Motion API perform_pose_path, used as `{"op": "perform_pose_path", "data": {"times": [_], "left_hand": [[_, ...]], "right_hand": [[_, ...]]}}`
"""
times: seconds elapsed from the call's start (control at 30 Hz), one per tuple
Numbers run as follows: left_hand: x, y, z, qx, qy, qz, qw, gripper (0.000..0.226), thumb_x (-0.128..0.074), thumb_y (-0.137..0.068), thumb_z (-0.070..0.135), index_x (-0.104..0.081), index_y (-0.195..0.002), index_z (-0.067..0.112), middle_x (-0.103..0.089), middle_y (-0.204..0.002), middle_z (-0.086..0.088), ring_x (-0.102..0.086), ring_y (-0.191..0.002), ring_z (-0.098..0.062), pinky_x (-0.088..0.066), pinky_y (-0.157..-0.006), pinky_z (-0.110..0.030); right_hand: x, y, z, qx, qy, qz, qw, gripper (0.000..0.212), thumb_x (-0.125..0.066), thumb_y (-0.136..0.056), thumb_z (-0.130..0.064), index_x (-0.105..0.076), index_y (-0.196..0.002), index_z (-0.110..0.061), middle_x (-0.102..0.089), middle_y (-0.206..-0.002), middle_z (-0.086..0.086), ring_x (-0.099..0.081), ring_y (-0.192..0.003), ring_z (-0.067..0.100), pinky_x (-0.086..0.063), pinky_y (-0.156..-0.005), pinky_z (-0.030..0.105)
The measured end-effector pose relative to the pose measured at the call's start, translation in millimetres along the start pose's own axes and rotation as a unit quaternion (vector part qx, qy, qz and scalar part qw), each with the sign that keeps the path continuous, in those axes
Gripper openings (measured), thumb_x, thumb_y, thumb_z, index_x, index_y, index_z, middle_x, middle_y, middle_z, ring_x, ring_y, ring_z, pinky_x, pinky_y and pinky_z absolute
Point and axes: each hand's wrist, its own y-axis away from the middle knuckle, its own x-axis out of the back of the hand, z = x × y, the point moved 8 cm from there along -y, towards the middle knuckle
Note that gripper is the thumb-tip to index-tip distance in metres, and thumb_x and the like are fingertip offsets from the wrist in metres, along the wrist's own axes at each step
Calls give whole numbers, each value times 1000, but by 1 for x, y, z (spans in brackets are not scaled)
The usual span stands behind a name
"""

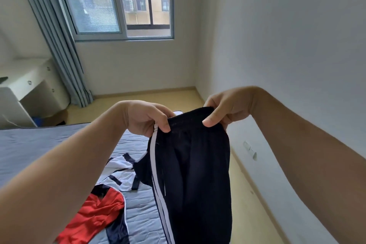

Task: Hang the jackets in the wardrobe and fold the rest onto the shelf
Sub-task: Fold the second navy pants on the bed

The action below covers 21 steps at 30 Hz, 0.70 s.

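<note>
While I pinch its waistband at both corners, one pair of black trousers (pixel 190 164) hangs in the air over the bed's right edge. Its long axis is vertical, waist up, and the legs are cut off at the bottom. My left hand (pixel 146 117) pinches the corner above the two white side stripes (pixel 156 174), and my right hand (pixel 225 109) pinches the other. On the grey bed (pixel 29 144) lie two more pieces, a white garment (pixel 120 172) with dark bands and a red garment (pixel 95 212), both partly hidden by my left arm.
</note>
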Motion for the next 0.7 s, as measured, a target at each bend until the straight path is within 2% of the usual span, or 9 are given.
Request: {"op": "perform_pose_path", "data": {"times": [0.07, 0.13, 0.23, 0.3, 0.4, 0.43, 0.5, 0.6, 0.7], "left_hand": [[28, -7, -3, 25, -2, 44, 999, 58, -69, -69, 3, -53, -121, -16, -70, -94, -20, -74, -78, -25, -62, -70, -31], [66, -12, -5, 42, 0, 122, 992, 44, -70, -70, 2, -58, -112, -8, -70, -91, -17, -72, -77, -23, -62, -71, -30], [136, -22, -4, 54, -56, 286, 955, 26, -68, -84, -3, -67, -110, -7, -71, -99, -17, -70, -88, -23, -60, -80, -31], [179, -28, 7, 57, -181, 392, 900, 18, -74, -82, 5, -76, -100, 9, -75, -92, -7, -70, -86, -19, -57, -76, -28], [219, -32, 41, 67, -392, 512, 761, 10, -79, -77, 22, -72, -84, 24, -69, -82, 4, -63, -80, -18, -51, -69, -28], [228, -31, 51, 59, -417, 542, 727, 11, -78, -78, 25, -69, -84, 26, -69, -85, 4, -64, -83, -20, -52, -73, -29], [239, -27, 70, 21, -428, 587, 687, 14, -77, -80, 23, -68, -89, 29, -69, -94, 0, -64, -89, -25, -53, -77, -32], [247, -15, 94, -54, -399, 623, 671, 21, -72, -85, 11, -69, -104, 18, -71, -100, -9, -70, -85, -31, -60, -75, -41], [246, 4, 112, -126, -354, 648, 662, 29, -66, -86, 2, -66, -110, 17, -72, -98, -10, -72, -83, -31, -61, -75, -45]], "right_hand": [[19, -16, 5, -11, -16, 22, 1000, 41, -83, -82, -35, -75, -111, -7, -73, -113, 16, -69, -104, 34, -53, -97, 55], [46, -33, 14, -42, -19, 78, 996, 43, -82, -82, -35, -73, -115, -8, -72, -118, 16, -68, -109, 35, -56, -94, 50], [100, -61, 25, -110, 123, 220, 961, 38, -83, -77, -46, -75, -105, -22, -77, -100, 0, -73, -95, 22, -59, -74, 34], [138, -80, 28, -148, 250, 306, 907, 34, -80, -77, -50, -74, -100, -26, -74, -89, -6, -70, -84, 15, -59, -70, 31], [180, -107, 22, -154, 329, 396, 843, 36, -75, -84, -47, -71, -113, -26, -68, -93, -6, -67, -86, 18, -58, -81, 35], [192, -112, 19, -146, 330, 422, 832, 36, -73, -86, -44, -69, -116, -25, -66, -94, -4, -67, -87, 20, -58, -82, 37], [211, -116, 10, -122, 311, 470, 817, 27, -72, -91, -37, -68, -113, -22, -67, -91, 0, -70, -83, 23, -59, -79, 37], [229, -111, -14, -62, 328, 538, 774, 19, -70, -94, -28, -70, -106, -13, -66, -99, 7, -68, -91, 27, -55, -81, 35], [232, -99, -40, 8, 360, 606, 710, 25, -67, -96, -25, -72, -114, -10, -60, -113, 10, -62, -98, 27, -49, -85, 30]]}}
